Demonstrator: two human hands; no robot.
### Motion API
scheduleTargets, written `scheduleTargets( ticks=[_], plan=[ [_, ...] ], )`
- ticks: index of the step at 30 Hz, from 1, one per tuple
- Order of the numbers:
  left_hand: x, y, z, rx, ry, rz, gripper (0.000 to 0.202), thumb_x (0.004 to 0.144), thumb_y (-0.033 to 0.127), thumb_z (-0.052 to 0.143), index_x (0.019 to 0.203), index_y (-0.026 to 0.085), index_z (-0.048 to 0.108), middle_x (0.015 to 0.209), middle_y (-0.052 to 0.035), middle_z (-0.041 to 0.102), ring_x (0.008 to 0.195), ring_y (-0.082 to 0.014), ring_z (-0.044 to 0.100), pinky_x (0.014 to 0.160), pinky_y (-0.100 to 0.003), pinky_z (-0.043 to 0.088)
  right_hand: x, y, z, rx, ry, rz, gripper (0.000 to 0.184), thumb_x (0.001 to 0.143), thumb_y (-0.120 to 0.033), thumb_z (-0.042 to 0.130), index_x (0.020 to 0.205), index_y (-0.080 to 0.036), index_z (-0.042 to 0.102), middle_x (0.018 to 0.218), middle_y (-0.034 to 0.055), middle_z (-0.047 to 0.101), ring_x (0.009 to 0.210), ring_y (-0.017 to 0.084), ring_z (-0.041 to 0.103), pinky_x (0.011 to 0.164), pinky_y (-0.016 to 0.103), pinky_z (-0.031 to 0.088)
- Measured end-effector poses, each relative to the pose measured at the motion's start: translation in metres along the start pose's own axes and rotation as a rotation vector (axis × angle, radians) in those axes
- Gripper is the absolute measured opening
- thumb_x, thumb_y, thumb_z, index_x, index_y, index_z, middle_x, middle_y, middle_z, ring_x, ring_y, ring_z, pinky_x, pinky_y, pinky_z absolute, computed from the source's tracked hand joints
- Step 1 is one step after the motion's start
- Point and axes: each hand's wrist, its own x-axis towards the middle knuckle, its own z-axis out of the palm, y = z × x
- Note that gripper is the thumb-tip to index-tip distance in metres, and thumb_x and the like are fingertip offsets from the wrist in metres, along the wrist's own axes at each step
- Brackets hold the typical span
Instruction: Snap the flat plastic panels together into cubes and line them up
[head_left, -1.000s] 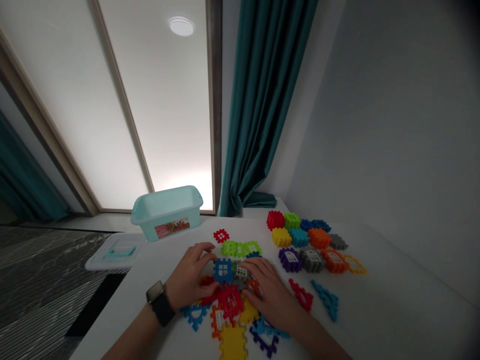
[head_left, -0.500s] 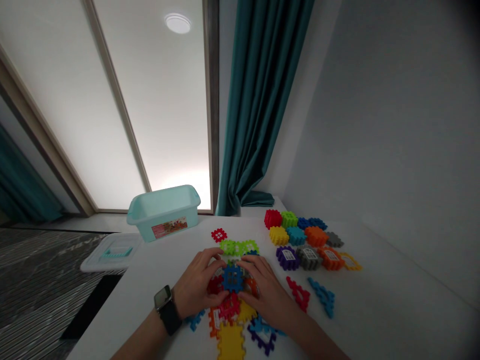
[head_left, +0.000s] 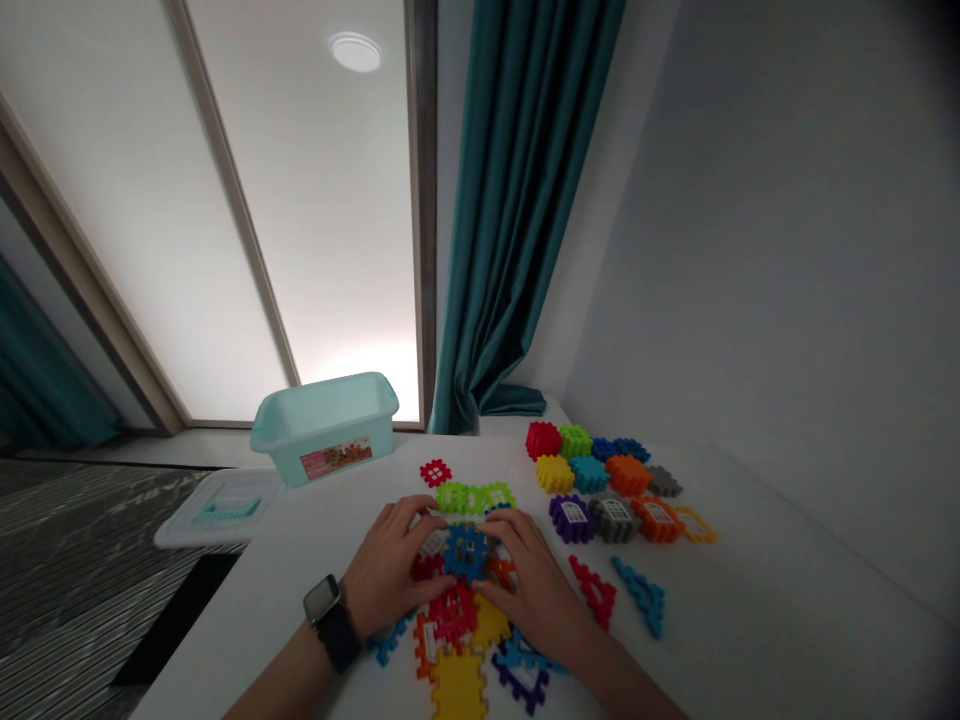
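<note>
Between my two hands is a blue interlocking block piece (head_left: 465, 553) with toothed edges and a window-like centre. My left hand (head_left: 386, 568), with a watch on its wrist, grips its left side between thumb and fingers. From the right, my right hand (head_left: 534, 580) pinches the other side. Underneath and around lies a heap of loose pieces: a red one (head_left: 454, 612), a yellow one (head_left: 491, 622) and a larger yellow one (head_left: 459, 685) nearest me. Part of the heap is hidden by my hands. Just beyond my fingertips are several lime green pieces (head_left: 474, 497).
Stacks of same-coloured blocks, such as the purple stack (head_left: 571, 520) and the orange stack (head_left: 628, 475), stand at the right. A red triangular piece (head_left: 594, 592) and a blue one (head_left: 643, 597) lie nearer. A mint bin (head_left: 326, 425) and its lid (head_left: 217, 508) are at the left.
My hands stay around the blue piece with only a slight shift of the fingers. The whole view has moved a few pixels; the other pieces keep their places.
</note>
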Motion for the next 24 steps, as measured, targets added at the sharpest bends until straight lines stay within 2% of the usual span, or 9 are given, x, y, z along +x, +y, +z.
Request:
scheduleTargets(
  ticks=[6, 11, 15, 20, 24],
  plan=[
    [0.001, 0.005, 0.004, -0.013, 0.027, -0.034, 0.040, 0.071, 0.027, 0.083, 0.105, 0.021, 0.063, 0.112, -0.0087, 0.061, 0.098, -0.0275, 0.061, 0.084, -0.042, 0.054, 0.001, -0.006, 0.003, 0.022, 0.050, 0.011, 0.034, 0.083, -0.021, 0.067, 0.114, -0.024, 0.054, 0.124, 0.0084, 0.054, 0.122, 0.028, 0.049, 0.105, 0.045, 0.041],
    [0.001, 0.005, 0.006, -0.062, 0.046, -0.048, 0.033, 0.075, 0.017, 0.072, 0.106, 0.021, 0.063, 0.114, -0.0089, 0.059, 0.101, -0.0264, 0.061, 0.087, -0.042, 0.054, 0.000, -0.007, 0.006, 0.021, 0.076, 0.021, 0.033, 0.081, -0.019, 0.067, 0.110, -0.022, 0.053, 0.122, 0.0091, 0.055, 0.120, 0.029, 0.050, 0.105, 0.046, 0.041],
    [0.000, -0.001, 0.003, -0.091, 0.022, -0.033, 0.033, 0.081, 0.017, 0.066, 0.113, 0.021, 0.063, 0.115, -0.0096, 0.058, 0.104, -0.0260, 0.060, 0.090, -0.040, 0.054, -0.001, -0.004, 0.002, 0.033, 0.051, 0.006, 0.029, 0.085, -0.018, 0.061, 0.112, -0.023, 0.054, 0.123, 0.0084, 0.055, 0.122, 0.027, 0.050, 0.107, 0.044, 0.041],
    [-0.001, -0.007, -0.001, -0.054, -0.069, 0.005, 0.036, 0.084, 0.016, 0.065, 0.119, 0.023, 0.064, 0.116, -0.0093, 0.058, 0.102, -0.0256, 0.061, 0.090, -0.040, 0.054, -0.002, -0.002, -0.005, 0.060, -0.039, -0.005, 0.048, 0.085, -0.019, 0.060, 0.132, -0.026, 0.050, 0.134, 0.0073, 0.049, 0.130, 0.025, 0.045, 0.113, 0.042, 0.037],
    [-0.003, -0.008, -0.002, -0.015, -0.090, 0.039, 0.036, 0.085, 0.018, 0.066, 0.120, 0.025, 0.063, 0.118, -0.0093, 0.058, 0.102, -0.0255, 0.060, 0.090, -0.040, 0.054, -0.002, -0.002, -0.007, 0.060, -0.121, -0.009, 0.058, 0.084, -0.019, 0.061, 0.139, -0.028, 0.047, 0.140, 0.0067, 0.046, 0.134, 0.025, 0.042, 0.115, 0.042, 0.035]
  ],
)
